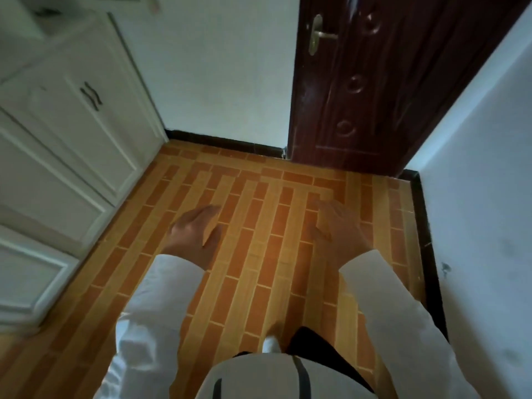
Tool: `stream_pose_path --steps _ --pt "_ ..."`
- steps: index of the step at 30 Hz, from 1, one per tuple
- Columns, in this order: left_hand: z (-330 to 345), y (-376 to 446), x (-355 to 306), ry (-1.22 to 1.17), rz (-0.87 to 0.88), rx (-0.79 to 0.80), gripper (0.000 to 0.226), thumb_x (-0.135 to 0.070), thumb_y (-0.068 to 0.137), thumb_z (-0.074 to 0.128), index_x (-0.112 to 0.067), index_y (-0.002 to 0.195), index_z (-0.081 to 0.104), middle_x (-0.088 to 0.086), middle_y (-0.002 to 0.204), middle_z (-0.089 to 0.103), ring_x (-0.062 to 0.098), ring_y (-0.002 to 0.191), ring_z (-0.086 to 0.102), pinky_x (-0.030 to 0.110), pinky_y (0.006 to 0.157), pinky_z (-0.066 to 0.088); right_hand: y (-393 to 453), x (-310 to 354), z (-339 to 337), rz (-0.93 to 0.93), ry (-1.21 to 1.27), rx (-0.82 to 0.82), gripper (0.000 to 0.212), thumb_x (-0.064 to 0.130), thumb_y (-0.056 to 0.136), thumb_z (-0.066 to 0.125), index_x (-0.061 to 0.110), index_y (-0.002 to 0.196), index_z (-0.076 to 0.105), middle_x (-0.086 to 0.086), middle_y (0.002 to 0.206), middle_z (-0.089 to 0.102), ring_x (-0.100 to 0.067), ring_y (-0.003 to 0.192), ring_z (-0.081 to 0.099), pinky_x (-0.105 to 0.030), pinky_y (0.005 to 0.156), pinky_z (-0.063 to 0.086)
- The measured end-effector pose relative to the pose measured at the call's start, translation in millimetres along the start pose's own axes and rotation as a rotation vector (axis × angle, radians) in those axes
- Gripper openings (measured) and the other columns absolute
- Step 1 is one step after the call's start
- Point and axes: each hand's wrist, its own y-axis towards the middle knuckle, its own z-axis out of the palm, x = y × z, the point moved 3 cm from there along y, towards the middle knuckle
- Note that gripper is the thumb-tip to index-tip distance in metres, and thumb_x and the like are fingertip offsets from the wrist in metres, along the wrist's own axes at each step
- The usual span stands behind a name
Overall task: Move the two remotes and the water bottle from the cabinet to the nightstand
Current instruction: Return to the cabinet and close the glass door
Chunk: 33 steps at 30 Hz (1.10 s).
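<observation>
My left hand [195,230] and my right hand [336,228] hover palm down over the orange tiled floor, fingers relaxed and spread, holding nothing. White sleeves cover both forearms. A white cabinet [66,133] with panelled doors and dark handles stands along the left side; only a blurred corner of its top shows at the upper left. No remote, water bottle or nightstand is in view.
A dark red door [374,90] with a brass handle [318,34] stands ahead on the right. A white wall [218,70] lies straight ahead and another white wall [483,182] juts in at the right. The brick-pattern floor [259,197] stretches between them.
</observation>
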Motion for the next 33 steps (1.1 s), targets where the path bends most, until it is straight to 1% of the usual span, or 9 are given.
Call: stream_pose_path --steps 3,6,8,12,16,20,25,29,33 --pt "-5 21 21 0.027 -0.066 -0.01 0.038 -0.022 0.087 0.055 -0.018 0.125 0.057 0.005 0.127 0.06 0.025 0.117 0.056 0.043 0.099 0.045 44 12 11 -0.076 0.006 0.041 0.053 0.033 0.095 0.046 0.025 0.143 0.028 -0.001 0.154 0.027 -0.02 0.145 0.015 -0.042 0.118 0.017" --pt "-8 49 39 0.027 -0.14 -0.031 0.039 -0.019 0.087 0.058 -0.018 0.125 0.057 0.005 0.127 0.06 0.027 0.117 0.055 0.043 0.099 0.044 90 26 22 -0.128 0.001 0.097 0.052 0.031 0.095 0.047 0.02 0.143 0.029 -0.002 0.15 0.031 -0.022 0.144 0.017 -0.038 0.113 0.02" --pt "-9 72 51 0.023 -0.181 -0.044 0.038 -0.019 0.087 0.057 -0.02 0.125 0.057 0.004 0.128 0.059 0.026 0.119 0.054 0.042 0.101 0.043 125 37 28 -0.179 0.013 0.107 0.052 0.03 0.093 0.049 0.017 0.141 0.033 -0.003 0.148 0.036 -0.024 0.142 0.022 -0.039 0.112 0.024" --pt "-11 133 71 0.045 -0.233 -0.07 0.04 -0.021 0.088 0.057 -0.02 0.128 0.054 0.004 0.13 0.057 0.025 0.122 0.051 0.043 0.103 0.041 202 57 34 -0.268 0.021 0.121 0.05 0.03 0.093 0.051 0.014 0.138 0.038 -0.006 0.142 0.044 -0.024 0.137 0.033 -0.037 0.108 0.032" --pt "-19 205 84 0.055 -0.273 -0.117 0.04 -0.022 0.089 0.056 -0.023 0.128 0.053 0.002 0.13 0.057 0.028 0.12 0.053 0.045 0.101 0.042 290 84 26 -0.353 0.002 0.141 0.051 0.034 0.092 0.051 0.017 0.138 0.038 -0.003 0.142 0.044 -0.021 0.136 0.036 -0.038 0.108 0.037" --pt "-33 282 94 0.091 -0.357 -0.187 0.039 -0.022 0.09 0.055 -0.022 0.129 0.053 0.002 0.133 0.056 0.026 0.123 0.051 0.037 0.102 0.039 377 118 10 -0.409 0.002 0.168 0.052 0.033 0.093 0.049 0.023 0.141 0.032 -0.001 0.148 0.035 -0.02 0.14 0.03 -0.032 0.106 0.034" --pt "-47 351 120 0.035 -0.405 -0.298 0.037 -0.02 0.087 0.059 -0.02 0.124 0.058 0.005 0.126 0.06 0.028 0.115 0.057 0.044 0.1 0.044 467 162 -1 -0.497 -0.027 0.23 0.052 0.034 0.095 0.045 0.023 0.143 0.028 -0.001 0.154 0.025 -0.018 0.145 0.015 -0.035 0.112 0.025" --pt "-53 390 141 0.07 -0.487 -0.316 0.039 -0.023 0.088 0.057 -0.021 0.127 0.055 0.006 0.129 0.059 0.029 0.12 0.053 0.045 0.102 0.042 524 187 6 -0.545 -0.038 0.269 0.053 0.035 0.095 0.044 0.024 0.144 0.026 -0.001 0.155 0.024 -0.017 0.145 0.014 -0.034 0.112 0.024" --pt "-55 428 170 0.062 -0.52 -0.343 0.04 -0.021 0.087 0.059 -0.021 0.127 0.056 0.006 0.127 0.06 0.028 0.118 0.054 0.047 0.101 0.043 580 210 23 -0.572 -0.036 0.314 0.054 0.037 0.095 0.044 0.026 0.144 0.026 -0.001 0.155 0.024 -0.016 0.146 0.014 -0.034 0.112 0.025"
